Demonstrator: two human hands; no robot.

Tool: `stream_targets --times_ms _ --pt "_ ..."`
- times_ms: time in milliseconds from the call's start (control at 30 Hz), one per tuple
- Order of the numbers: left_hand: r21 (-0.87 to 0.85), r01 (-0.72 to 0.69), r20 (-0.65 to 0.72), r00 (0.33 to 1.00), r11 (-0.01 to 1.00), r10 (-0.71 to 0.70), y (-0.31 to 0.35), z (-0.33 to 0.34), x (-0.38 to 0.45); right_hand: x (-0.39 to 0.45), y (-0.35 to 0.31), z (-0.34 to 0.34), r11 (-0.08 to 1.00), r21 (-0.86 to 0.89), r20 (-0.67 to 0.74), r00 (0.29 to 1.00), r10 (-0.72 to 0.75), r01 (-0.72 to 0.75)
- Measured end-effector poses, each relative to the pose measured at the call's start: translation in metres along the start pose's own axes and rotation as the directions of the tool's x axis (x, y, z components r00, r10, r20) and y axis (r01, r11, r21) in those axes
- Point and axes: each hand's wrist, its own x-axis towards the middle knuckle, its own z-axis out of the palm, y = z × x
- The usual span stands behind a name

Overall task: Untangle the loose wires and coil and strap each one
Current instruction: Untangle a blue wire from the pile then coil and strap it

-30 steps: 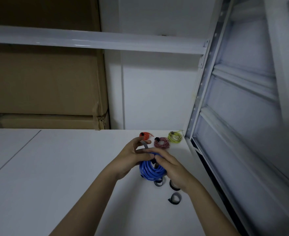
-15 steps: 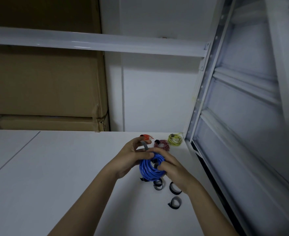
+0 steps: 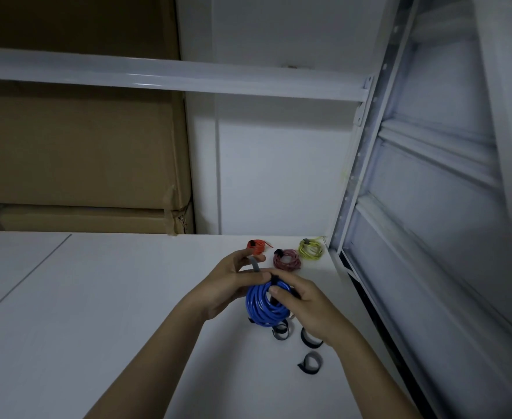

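A coiled blue wire point(image 3: 262, 308) is held upright just above the white table point(image 3: 97, 313) between both hands. My left hand point(image 3: 230, 282) grips the coil's top left, and a grey strap point(image 3: 255, 265) runs up between its fingers. My right hand point(image 3: 301, 303) holds the coil's right side, its thumb pressing a black strap end at the coil's top. Three strapped coils lie behind: orange point(image 3: 257, 246), dark red point(image 3: 286, 259) and yellow-green point(image 3: 310, 248).
Three loose black straps lie on the table below the coil, one point(image 3: 280, 332) under it, one point(image 3: 309, 340) beside my right wrist, one point(image 3: 310, 362) nearer me. A white shelf upright point(image 3: 348, 189) and rack stand at the right. Cardboard boxes point(image 3: 76, 152) fill the back left.
The blue coil has stayed between my hands while my right thumb shifted onto the strap at its top. The hands have barely moved over the table.
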Motion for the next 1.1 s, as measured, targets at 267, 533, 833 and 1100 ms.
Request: stream_targets --times_ms 267,533,833,1100 --pt "0.169 -0.036 0.084 0.996 0.985 0.022 0.0 0.001 -0.004 -0.007 0.016 -0.007 0.938 0.341 -0.056 0.995 0.077 -0.053" --pt "0.263 -0.038 0.154 0.988 0.964 -0.004 -0.004 0.001 -0.008 -0.013 0.022 -0.018 0.81 0.584 0.004 0.998 0.059 -0.05" --pt "0.105 -0.063 0.258 0.965 0.992 0.034 -0.01 -0.003 -0.002 -0.012 0.016 -0.022 0.789 0.614 -0.006 1.0 0.003 0.001" --pt "0.606 -0.165 0.261 0.965 0.779 0.002 -0.005 -0.006 0.005 -0.01 0.014 -0.03 0.871 0.491 -0.005 1.0 0.023 -0.017"
